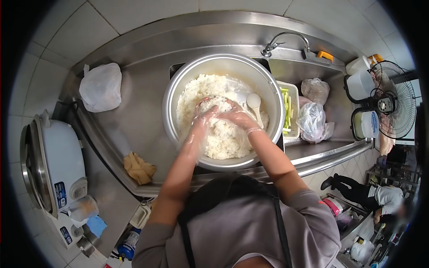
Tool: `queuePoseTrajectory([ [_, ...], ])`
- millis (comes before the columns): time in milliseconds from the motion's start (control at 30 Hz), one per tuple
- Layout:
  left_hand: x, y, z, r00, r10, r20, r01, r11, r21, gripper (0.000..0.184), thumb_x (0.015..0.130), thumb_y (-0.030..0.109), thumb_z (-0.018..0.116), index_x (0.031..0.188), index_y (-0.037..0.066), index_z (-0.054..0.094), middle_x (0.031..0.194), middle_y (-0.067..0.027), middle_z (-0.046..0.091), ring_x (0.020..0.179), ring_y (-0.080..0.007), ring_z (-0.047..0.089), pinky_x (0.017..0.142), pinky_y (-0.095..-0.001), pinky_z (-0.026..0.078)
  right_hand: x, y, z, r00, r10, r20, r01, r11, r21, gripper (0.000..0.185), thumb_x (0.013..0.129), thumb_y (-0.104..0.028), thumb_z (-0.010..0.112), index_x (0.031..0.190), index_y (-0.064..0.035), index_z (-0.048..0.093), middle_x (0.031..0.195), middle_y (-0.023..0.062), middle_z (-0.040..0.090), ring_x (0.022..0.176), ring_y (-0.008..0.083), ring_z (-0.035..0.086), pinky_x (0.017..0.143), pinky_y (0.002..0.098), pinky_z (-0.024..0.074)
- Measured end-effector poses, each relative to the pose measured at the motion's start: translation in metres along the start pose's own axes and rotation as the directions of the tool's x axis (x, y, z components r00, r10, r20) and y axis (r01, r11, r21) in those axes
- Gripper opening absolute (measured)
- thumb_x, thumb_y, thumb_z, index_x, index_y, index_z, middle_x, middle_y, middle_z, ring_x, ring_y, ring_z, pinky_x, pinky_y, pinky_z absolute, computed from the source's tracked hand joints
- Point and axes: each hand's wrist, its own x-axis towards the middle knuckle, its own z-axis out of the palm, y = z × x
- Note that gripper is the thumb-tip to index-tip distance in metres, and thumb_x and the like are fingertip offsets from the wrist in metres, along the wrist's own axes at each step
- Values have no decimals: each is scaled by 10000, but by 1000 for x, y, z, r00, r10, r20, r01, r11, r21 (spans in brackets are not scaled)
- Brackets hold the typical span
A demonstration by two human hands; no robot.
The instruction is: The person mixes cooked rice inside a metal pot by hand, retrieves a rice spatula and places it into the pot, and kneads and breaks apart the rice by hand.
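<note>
A large round metal pot holds a mass of cooked white rice. Inside it, my left hand and my right hand are cupped around a clump of rice, fingers curled in from both sides. Clear plastic gloves cover both hands, and some fingertips are buried or hidden by the rice. A white rice paddle leans against the pot's right inner side, just beyond my right hand, its handle pointing toward me.
Right of the pot, a white basket holds cut green stalks, beside plastic bags in the sink. A faucet arches behind. On the left are a white bag, a tan cloth and a rice cooker. Another person works far right.
</note>
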Motion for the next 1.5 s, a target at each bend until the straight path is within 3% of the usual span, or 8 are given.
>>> queuePoseTrajectory([
  [400,-17,38,32,995,94,-35,-83,966,246,457,748,212,717,1122,23,533,1002,-115,594,903,-182,559,779,-300,446,-59,-54,10,925,-315,-212,279,943,-183,393,726,-91,690,1088,7,575,978,83,636,887,129,575,792,282,454],
  [767,42,-38,-58,976,112,184,-201,781,591,541,852,369,555,1230,1,430,1163,-143,512,1058,-254,517,853,-357,428,-69,-42,9,965,-248,84,255,816,-519,946,647,-487,734,1349,-22,302,1335,225,362,1249,306,357,1031,368,297],
  [833,6,-2,-32,989,-123,83,41,766,642,571,880,320,516,1321,7,332,1307,-153,419,1167,-275,460,945,-370,403,-56,-35,5,980,-138,141,190,857,-478,997,638,-514,727,1380,-45,254,1351,234,339,1259,313,345,1034,361,293],
  [933,-16,-12,-38,909,-303,287,323,946,-23,591,867,223,539,1365,52,271,1331,-167,390,1183,-271,446,925,-377,439,-66,-32,39,989,-28,146,148,198,-969,1058,642,-568,688,1412,-75,156,1406,252,224,1279,411,271,1024,504,255],
  [1033,-13,-3,-32,852,-488,192,344,797,497,724,829,202,589,1403,109,156,1290,-198,430,1186,-274,448,903,-345,446,-55,-6,56,997,-22,72,70,-72,-995,1025,647,-549,675,1412,-117,147,1425,246,173,1278,443,248,976,579,261],
  [1100,-15,11,-26,859,-506,-78,202,195,960,849,796,191,631,1427,153,65,1256,-222,463,1187,-278,450,900,-317,434,-34,7,56,999,-15,51,49,-115,-992,898,679,-472,677,1382,-100,260,1402,232,258,1259,410,316,944,534,347],
  [1300,5,-35,-62,987,-128,97,-61,257,964,731,776,116,637,1385,95,233,1207,-216,511,1009,-277,570,835,-311,457,28,18,32,985,-68,159,163,60,-985,272,676,-185,607,926,-83,637,911,175,628,895,339,592,770,391,472],
  [1500,16,-9,-43,980,-136,-146,180,281,943,530,742,295,692,1195,78,521,1026,-181,615,865,-262,602,777,-351,469,27,-33,23,977,-209,39,121,393,-912,365,675,-240,650,983,-49,604,879,194,629,878,353,591,796,406,455],
])
